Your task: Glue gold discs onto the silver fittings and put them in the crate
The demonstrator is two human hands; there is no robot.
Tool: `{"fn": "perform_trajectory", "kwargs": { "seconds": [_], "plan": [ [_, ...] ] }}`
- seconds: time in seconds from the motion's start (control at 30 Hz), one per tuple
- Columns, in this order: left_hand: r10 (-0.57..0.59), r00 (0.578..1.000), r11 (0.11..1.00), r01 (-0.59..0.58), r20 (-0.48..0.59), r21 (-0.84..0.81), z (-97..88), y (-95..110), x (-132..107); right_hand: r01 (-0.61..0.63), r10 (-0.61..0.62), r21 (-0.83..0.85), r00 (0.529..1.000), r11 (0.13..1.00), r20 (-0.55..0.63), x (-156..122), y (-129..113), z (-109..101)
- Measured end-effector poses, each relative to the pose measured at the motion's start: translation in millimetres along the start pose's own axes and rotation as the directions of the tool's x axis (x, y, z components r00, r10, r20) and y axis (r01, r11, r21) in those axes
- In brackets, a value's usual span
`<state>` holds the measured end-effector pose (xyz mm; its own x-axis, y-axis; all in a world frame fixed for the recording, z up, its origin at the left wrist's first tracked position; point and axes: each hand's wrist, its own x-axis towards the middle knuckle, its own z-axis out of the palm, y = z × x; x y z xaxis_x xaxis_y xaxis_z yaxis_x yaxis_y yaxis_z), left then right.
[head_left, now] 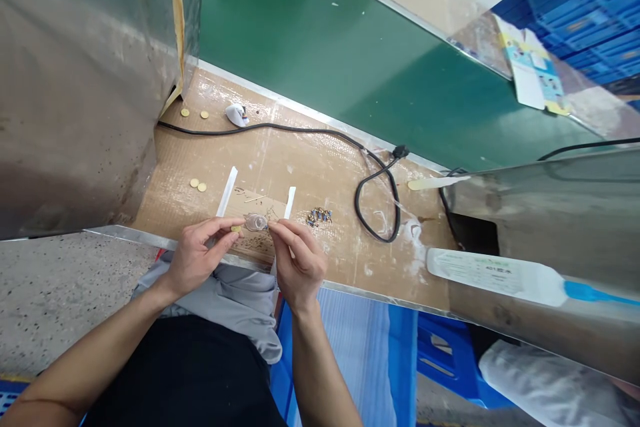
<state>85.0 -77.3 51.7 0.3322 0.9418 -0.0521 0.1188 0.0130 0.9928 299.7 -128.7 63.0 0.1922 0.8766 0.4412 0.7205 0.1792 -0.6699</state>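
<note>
My left hand (204, 250) is closed in a pinch on a small yellow disc (236, 229) near the table's front edge. Opposite it, the thumb and forefinger of my right hand (300, 259) are pressed together on something too small to name. A clear round plastic piece (257, 221) shows between both sets of fingertips; whether it is held or rests on the cardboard I cannot tell. Just beyond my right hand lies a small cluster of blue and brass-coloured parts (319, 215). Two more yellow discs (198, 185) lie beyond my left hand.
The cardboard-covered tabletop (320, 167) carries a looped black cable (356, 203), white tape strips (227, 192) and a white glue bottle (495, 273) at right. A green conveyor belt (320, 47) runs behind. Metal panels (75, 93) flank the left and right sides.
</note>
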Motion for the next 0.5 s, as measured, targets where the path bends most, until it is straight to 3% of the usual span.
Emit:
{"fn": "perform_trajectory", "kwargs": {
  "seconds": [0.5],
  "plan": [
    [0.002,1.0,1.0,-0.002,-0.005,0.016,-0.5,0.7,0.0,-0.095,0.095,0.019,0.995,0.995,0.002,1.3,-0.2,-0.4]
  ]
}}
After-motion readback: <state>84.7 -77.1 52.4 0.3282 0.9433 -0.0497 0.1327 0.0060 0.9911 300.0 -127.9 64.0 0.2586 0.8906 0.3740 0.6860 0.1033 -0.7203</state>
